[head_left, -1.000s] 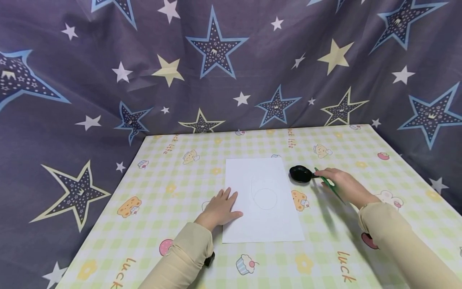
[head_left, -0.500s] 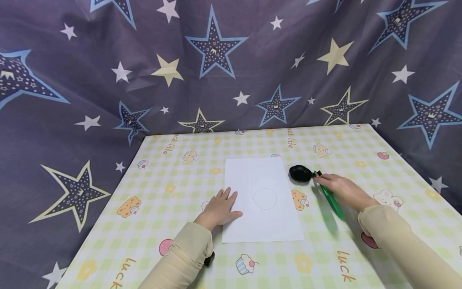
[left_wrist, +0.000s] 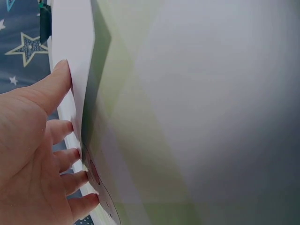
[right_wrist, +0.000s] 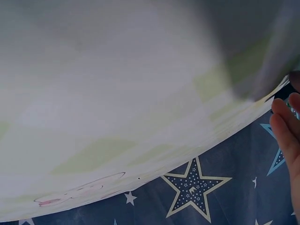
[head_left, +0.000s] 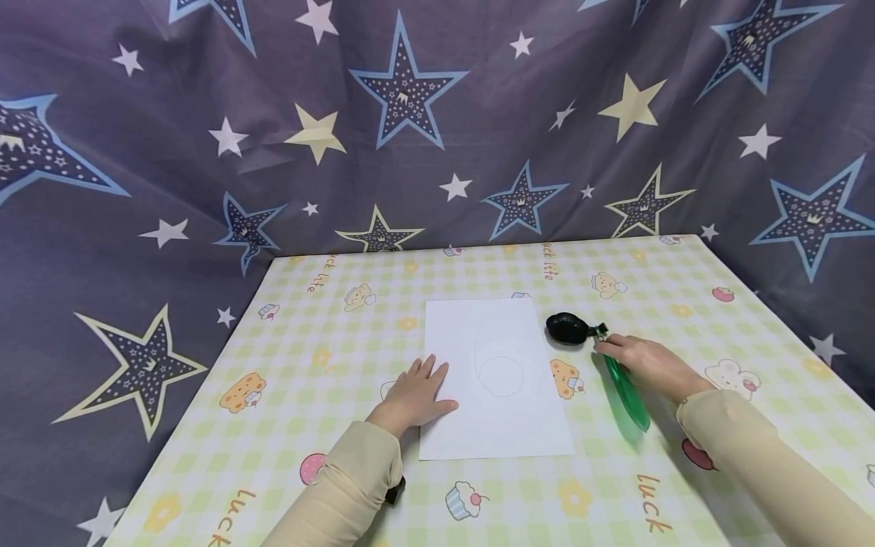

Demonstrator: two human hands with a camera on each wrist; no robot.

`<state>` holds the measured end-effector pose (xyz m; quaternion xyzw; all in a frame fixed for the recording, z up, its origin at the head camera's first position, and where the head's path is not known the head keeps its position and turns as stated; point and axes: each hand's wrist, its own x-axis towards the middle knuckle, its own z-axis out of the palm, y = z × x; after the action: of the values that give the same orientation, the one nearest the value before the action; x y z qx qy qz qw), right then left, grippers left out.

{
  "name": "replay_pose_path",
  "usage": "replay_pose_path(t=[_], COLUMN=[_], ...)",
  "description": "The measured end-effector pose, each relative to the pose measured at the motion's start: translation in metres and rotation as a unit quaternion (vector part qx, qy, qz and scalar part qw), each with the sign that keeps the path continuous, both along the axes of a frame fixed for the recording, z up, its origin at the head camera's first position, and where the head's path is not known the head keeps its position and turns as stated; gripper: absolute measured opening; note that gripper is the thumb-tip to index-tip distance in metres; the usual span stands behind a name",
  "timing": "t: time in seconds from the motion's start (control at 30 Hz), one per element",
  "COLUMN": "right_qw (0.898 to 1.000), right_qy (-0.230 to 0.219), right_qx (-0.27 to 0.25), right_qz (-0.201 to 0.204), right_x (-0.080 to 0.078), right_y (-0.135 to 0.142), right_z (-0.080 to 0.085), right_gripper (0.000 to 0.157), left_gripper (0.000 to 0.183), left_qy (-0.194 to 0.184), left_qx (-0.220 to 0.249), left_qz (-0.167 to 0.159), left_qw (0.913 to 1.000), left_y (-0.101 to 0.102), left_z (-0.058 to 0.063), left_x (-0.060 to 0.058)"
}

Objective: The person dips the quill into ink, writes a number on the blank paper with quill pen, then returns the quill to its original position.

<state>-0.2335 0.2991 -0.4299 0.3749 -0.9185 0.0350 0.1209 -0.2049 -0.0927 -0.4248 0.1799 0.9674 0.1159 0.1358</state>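
In the head view, a white paper sheet [head_left: 478, 425] bearing a faint pencil-like circle and curved line lies mid-table. My left hand [head_left: 412, 395] rests on its left edge with fingers spread; the left wrist view shows the fingertips [left_wrist: 70, 126] along the paper's margin. To the right, my right hand [head_left: 642, 363] pinches the upper end of a long translucent green blade-shaped piece [head_left: 625, 395], which slants toward the table's near side. Just left of those fingertips is a black oval, bulb-like piece [head_left: 567, 329] with a short neck. The right wrist view catches only some fingers [right_wrist: 286, 131].
A patterned green-check cloth [head_left: 328, 425] covers the table. Behind it hangs a dark curtain with stars [head_left: 410, 91]. A small black item [head_left: 395, 491] shows beside the left cuff.
The green piece has turned from edge-on to broadside, and its lower end has dropped nearer the table. My right hand has shifted slightly toward me. The left hand stays put.
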Motion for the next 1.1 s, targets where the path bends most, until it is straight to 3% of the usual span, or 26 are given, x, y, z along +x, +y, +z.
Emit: replay_pose_path(t=[0.27,0.57,1.1], right_qw=[1.0,1.0,1.0], right_qy=[-0.012,0.017,0.007], right_qx=[0.013,0.003,0.01], right_qz=[0.005,0.025,0.017], right_x=[0.0009,0.0001,0.0005], right_y=[-0.0011,-0.0019,-0.0031], right_z=[-0.0003,-0.0036,-0.0059], right_gripper=[0.041,0.035,0.035], left_gripper=[0.068,0.069,0.068], left_qy=[-0.002,-0.004,-0.003], left_qx=[0.003,-0.002,-0.001], left_qz=[0.001,0.001,0.0], left_qw=[1.0,1.0,1.0], left_y=[-0.0004,-0.0008,-0.0004], left_z=[-0.0009,-0.0016,-0.0012], left_x=[-0.0009,-0.0018,-0.001])
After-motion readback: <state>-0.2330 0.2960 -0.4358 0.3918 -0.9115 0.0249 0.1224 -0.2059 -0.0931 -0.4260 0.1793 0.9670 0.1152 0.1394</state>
